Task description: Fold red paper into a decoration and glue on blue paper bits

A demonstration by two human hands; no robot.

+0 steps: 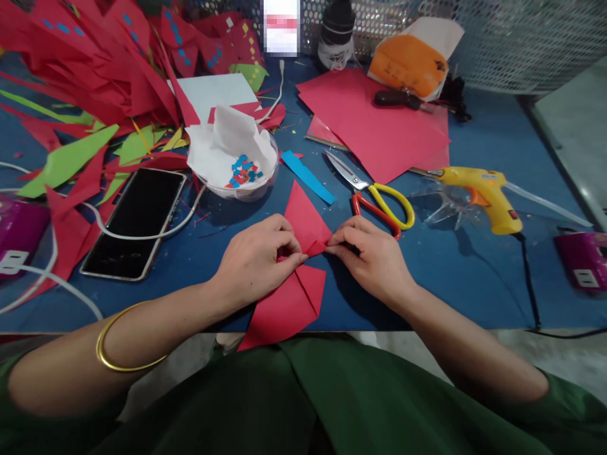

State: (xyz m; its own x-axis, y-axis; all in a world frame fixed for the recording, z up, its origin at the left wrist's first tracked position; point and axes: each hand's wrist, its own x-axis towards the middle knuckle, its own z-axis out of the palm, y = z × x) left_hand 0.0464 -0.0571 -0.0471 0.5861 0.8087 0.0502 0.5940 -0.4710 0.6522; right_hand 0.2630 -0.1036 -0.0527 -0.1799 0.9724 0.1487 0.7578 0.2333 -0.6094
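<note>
A folded red paper piece lies at the front edge of the blue table, its pointed top facing away from me and its lower part reaching over the edge. My left hand pinches the paper's middle from the left, fingers closed. From the right, my right hand grips a small fold of the same paper between thumb and fingers. Both hands' fingertips are close together. Just beyond them are a blue paper strip and scissors with red and yellow handles.
Left are a phone, white cable, red and green paper pieces and a lined bowl of small blue and red bits. Right are red sheets, a screwdriver, a yellow glue gun and a purple box.
</note>
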